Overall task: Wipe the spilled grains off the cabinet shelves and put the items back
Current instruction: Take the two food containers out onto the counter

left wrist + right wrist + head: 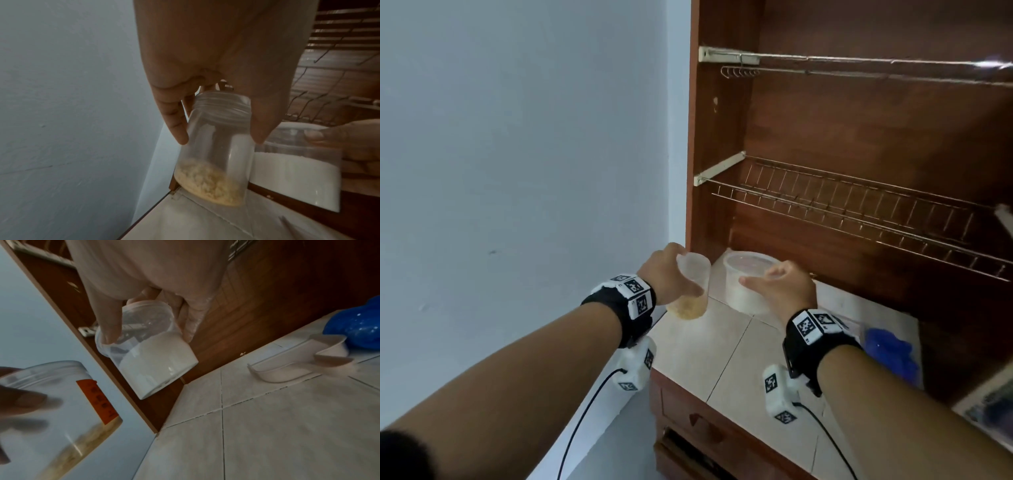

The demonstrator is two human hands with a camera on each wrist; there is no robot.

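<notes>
My left hand point(671, 274) grips a clear plastic jar point(693, 291) from above, near its rim; yellowish grains lie in its bottom point(211, 183). The jar hangs tilted just above the left front corner of the tiled shelf point(722, 353). An orange label shows on its side point(98, 400). My right hand point(780, 287) holds a round clear tub point(748, 284) half full of white powder point(156, 360), thumb on the near rim, fingers on the far side. The tub is lifted off the tiles, near the cabinet's back left corner.
A blue cloth point(890, 353) lies at the shelf's right side, with a white scoop-shaped plastic piece point(298, 363) beside it. Wire dish racks point(859, 212) hang above the shelf. The cabinet's wooden side wall point(705, 171) stands left, a pale wall beyond it. Drawers sit below.
</notes>
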